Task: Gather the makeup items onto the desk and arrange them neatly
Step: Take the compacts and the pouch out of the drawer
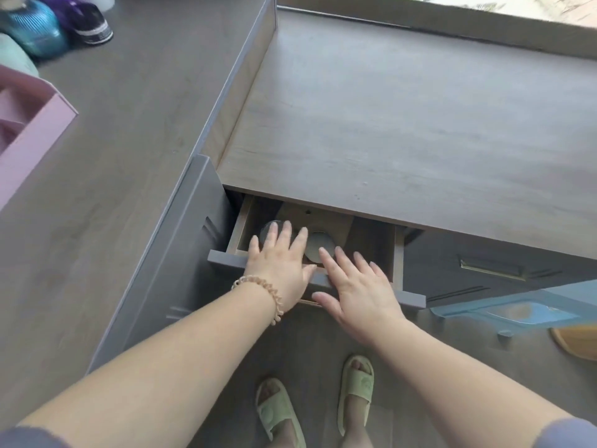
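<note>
Two round makeup containers sit in the open drawer point(396, 253) under the desk top point(403, 124): a dark round jar point(268, 228) at the left end and a pale round compact point(319, 248) just beside it toward the middle. The left hand point(279, 263) reaches over the drawer front with its fingers spread and flat above the dark jar, covering most of it; whether they touch it cannot be told, and nothing is gripped. A coiled hair tie point(258, 294) circles that wrist. The right hand point(358, 286) lies next to it, palm down, fingers splayed and empty, its fingertips over the near edge of the pale compact. The rest of the drawer to the right looks bare wood. The desk top itself carries nothing in view. On the higher surface to the left stand a pink divided organizer point(35, 137), a teal ribbed bottle point(32, 27) and a dark purple bottle point(87, 21). Below, two feet in pale green slippers point(355, 392) stand on the floor
</note>
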